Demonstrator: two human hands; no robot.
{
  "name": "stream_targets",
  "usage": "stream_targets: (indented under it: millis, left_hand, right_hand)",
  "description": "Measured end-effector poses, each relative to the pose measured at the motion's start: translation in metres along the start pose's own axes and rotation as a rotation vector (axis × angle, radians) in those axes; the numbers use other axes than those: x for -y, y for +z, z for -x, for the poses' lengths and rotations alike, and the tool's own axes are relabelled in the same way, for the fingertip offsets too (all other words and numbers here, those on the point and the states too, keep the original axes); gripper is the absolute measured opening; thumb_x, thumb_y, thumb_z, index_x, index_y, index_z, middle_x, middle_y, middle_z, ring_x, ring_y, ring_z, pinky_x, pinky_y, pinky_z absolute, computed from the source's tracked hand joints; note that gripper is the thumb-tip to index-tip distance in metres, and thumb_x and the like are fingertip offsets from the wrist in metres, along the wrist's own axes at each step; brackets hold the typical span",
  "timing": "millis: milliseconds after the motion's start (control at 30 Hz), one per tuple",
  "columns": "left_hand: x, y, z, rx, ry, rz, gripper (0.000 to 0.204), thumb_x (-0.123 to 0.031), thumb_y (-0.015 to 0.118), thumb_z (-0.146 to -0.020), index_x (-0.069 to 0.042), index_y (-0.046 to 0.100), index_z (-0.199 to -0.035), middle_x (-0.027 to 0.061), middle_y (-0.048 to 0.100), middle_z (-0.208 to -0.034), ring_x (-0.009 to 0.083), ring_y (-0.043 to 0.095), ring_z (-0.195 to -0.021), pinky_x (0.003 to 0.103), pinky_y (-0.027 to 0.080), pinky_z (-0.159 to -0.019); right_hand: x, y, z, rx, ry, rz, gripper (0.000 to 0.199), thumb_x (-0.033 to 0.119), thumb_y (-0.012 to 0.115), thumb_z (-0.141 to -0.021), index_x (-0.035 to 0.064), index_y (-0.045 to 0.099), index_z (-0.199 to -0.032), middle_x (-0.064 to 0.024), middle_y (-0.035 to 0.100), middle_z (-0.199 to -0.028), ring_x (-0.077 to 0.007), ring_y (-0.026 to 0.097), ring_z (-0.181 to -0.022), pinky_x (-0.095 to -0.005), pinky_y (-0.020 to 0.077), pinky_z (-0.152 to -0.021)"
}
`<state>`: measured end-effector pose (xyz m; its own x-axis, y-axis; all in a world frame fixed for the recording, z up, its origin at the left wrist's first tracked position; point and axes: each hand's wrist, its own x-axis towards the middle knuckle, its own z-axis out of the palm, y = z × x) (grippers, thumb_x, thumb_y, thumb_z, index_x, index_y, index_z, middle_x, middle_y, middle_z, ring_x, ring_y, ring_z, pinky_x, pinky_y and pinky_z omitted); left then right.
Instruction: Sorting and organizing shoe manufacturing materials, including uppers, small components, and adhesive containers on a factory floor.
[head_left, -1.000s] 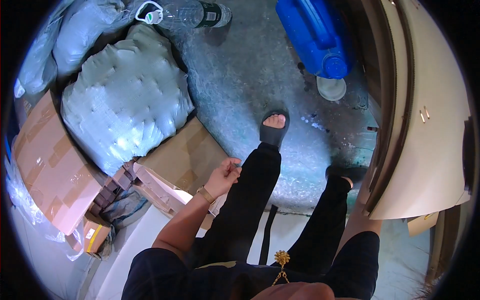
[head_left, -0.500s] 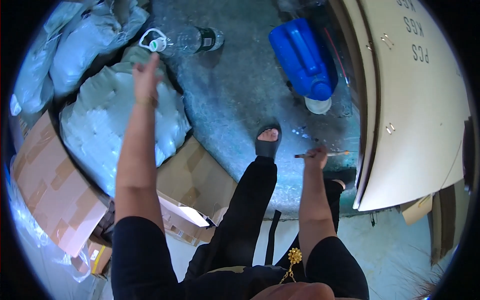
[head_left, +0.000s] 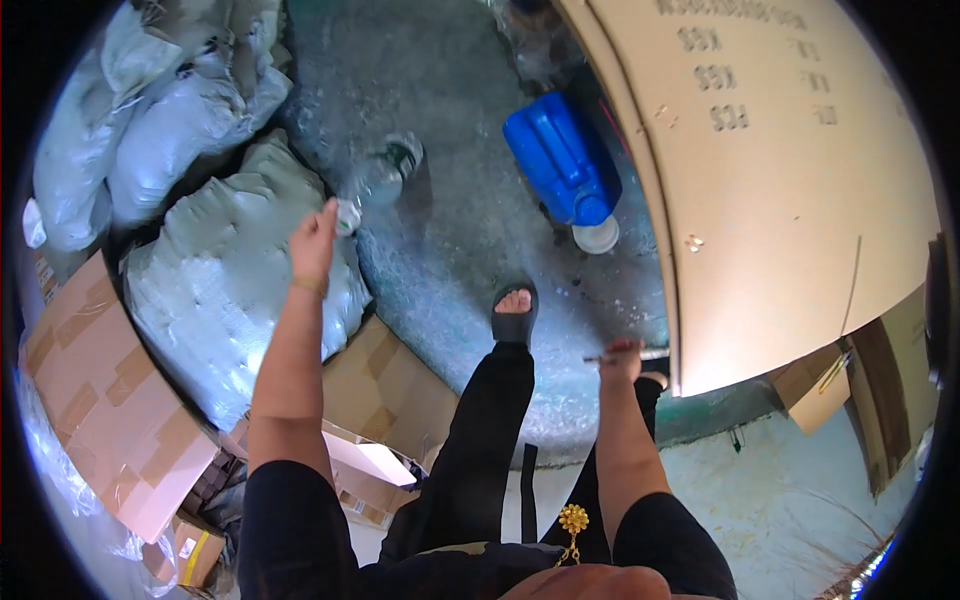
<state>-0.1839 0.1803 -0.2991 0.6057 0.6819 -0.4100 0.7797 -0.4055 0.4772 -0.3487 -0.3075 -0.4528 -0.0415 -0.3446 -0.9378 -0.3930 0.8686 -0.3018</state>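
My left hand (head_left: 314, 245) is closed on the white handle at the neck of a large clear plastic bottle (head_left: 380, 178) with a dark green label. The bottle is tilted, its base pointing away from me and to the right; whether the base touches the floor I cannot tell. Low on the right, my right hand (head_left: 622, 358) grips a thin stick-like tool (head_left: 592, 359), its dark end sticking out to the left. The tool's other end runs toward the cardboard edge, and its kind is unclear.
A blue jerrycan (head_left: 565, 160) lies on the floor beside a round white lid or tub (head_left: 597, 236). Stacked cardboard (head_left: 800, 200) with dark print rises on the right. Stuffed pale sacks (head_left: 235, 260) and taped cardboard boxes (head_left: 110, 390) crowd the left.
My left hand has taken hold of the bottle's handle and drawn it nearer, swinging the bottle round. The right hand is slightly lower, still with the tool. The view has shifted.
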Motion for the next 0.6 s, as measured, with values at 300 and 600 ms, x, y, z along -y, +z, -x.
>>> stream_targets:
  millis: [300, 600]
  left_hand:
    - [-0.001, -0.051, 0.136, 0.129, 0.025, -0.092, 0.044, -0.034, 0.059, -0.08, -0.004, 0.042, -0.052, 0.0, 0.04, -0.05, 0.0096, 0.033, -0.051, 0.03, 0.03, -0.045]
    - [-0.08, -0.105, 0.328, 0.279, 0.076, -0.339, 0.043, -0.035, 0.061, -0.078, -0.004, 0.045, -0.051, -0.0008, 0.041, -0.049, 0.0082, 0.034, -0.049, 0.029, 0.031, -0.043]
  right_hand:
    - [0.206, -0.145, 0.069, -0.334, -0.443, 0.557, 0.025, 0.028, 0.054, -0.081, 0.0062, 0.049, -0.069, 0.0002, 0.041, -0.049, -0.0097, 0.036, -0.035, -0.0247, 0.0289, -0.032]
    - [0.309, -0.31, 0.15, -0.155, -0.304, 0.996, 0.02, 0.018, 0.053, -0.079, 0.0019, 0.058, -0.088, -0.009, 0.057, -0.055, -0.0161, 0.056, -0.042, -0.0297, 0.0454, -0.038]
